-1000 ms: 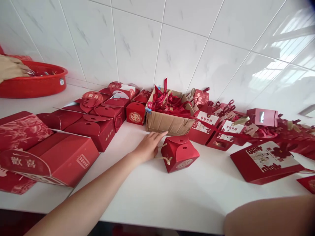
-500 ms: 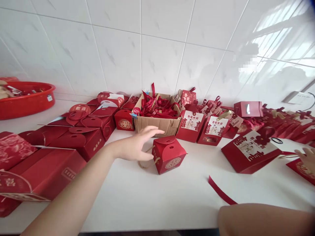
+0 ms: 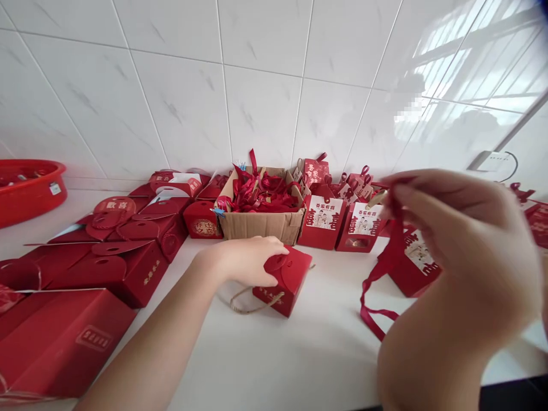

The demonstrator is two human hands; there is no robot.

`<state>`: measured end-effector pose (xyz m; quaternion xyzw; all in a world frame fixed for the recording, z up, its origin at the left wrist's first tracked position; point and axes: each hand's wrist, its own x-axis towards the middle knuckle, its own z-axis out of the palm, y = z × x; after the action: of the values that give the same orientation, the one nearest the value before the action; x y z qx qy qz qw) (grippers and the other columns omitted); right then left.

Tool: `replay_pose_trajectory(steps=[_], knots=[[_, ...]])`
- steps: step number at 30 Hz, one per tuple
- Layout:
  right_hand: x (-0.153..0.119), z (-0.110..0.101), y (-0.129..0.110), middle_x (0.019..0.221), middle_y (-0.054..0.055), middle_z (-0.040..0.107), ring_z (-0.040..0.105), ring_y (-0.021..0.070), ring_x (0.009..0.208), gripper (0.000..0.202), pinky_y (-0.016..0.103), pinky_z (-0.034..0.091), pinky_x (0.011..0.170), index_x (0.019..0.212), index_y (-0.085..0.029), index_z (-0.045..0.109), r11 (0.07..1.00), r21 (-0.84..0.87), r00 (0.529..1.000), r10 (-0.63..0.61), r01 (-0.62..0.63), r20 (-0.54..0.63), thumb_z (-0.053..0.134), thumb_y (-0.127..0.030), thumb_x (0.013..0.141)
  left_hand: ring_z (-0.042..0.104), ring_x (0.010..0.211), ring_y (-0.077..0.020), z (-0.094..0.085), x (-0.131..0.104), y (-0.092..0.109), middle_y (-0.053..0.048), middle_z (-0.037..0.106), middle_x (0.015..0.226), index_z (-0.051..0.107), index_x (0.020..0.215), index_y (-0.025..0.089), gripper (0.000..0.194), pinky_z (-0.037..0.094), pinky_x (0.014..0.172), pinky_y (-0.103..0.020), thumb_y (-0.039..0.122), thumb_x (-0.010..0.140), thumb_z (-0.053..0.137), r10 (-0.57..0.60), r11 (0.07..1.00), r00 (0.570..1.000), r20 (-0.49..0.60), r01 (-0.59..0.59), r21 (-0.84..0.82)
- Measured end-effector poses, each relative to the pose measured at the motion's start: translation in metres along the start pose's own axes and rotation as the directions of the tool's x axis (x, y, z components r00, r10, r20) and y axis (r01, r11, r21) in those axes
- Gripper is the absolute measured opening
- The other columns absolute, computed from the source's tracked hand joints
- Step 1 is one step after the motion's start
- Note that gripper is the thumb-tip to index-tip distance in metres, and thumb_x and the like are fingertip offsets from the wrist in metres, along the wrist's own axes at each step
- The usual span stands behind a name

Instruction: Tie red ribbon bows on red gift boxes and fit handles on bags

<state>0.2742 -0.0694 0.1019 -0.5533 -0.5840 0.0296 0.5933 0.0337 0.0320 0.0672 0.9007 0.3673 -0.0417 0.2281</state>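
My left hand [image 3: 252, 260] grips a small red gift box [image 3: 295, 279] with its fingers on the flap top and the thumb at its side. A twine handle [image 3: 244, 311] loops from the box onto the white table. Raised at the right, my right hand [image 3: 462, 228] pinches a dark red ribbon [image 3: 387, 257], whose loose end hangs down in a curl. Behind that hand stands a larger red gift box [image 3: 413, 265] with a couple's picture, partly hidden.
Red gift boxes [image 3: 128, 268] crowd the table's left side. Against the tiled wall sits a cardboard box [image 3: 261, 226] full of red ribbons. Beside it stand red printed boxes [image 3: 323, 220]. A red basin [image 3: 29, 197] is at the far left.
My left hand has closed onto the small gift box, which has turned. My right hand has come up into view with the ribbon that lay on the table. The view has shifted right.
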Motion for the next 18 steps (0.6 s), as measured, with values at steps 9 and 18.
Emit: replay_pose_trajectory(steps=[9, 18], knots=[[0.019, 0.064, 0.006, 0.066, -0.003, 0.062, 0.053, 0.0125, 0.059, 0.013, 0.023, 0.038, 0.051, 0.096, -0.023, 0.056, 0.976, -0.205, 0.496, 0.145, 0.069, 0.856, 0.050, -0.022, 0.084, 0.058, 0.095, -0.0310, -0.002, -0.011, 0.002, -0.011, 0.057, 0.110, 0.059, 0.096, 0.021, 0.033, 0.048, 0.070, -0.039, 0.047, 0.075, 0.054, -0.199, 0.969, 0.975, -0.104, 0.212, 0.131], [0.013, 0.095, 0.014, 0.082, 0.001, 0.064, 0.056, 0.0148, 0.067, 0.018, 0.025, 0.039, 0.055, 0.092, -0.023, 0.052, 0.951, -0.248, 0.323, 0.180, 0.184, 0.929, 0.048, -0.015, 0.077, 0.062, 0.070, -0.0257, -0.004, -0.008, 0.007, -0.012, 0.061, 0.107, 0.058, 0.096, 0.021, 0.043, 0.044, 0.054, -0.032, 0.054, 0.067, 0.058, -0.244, 0.968, 0.970, 0.005, 0.243, 0.054]])
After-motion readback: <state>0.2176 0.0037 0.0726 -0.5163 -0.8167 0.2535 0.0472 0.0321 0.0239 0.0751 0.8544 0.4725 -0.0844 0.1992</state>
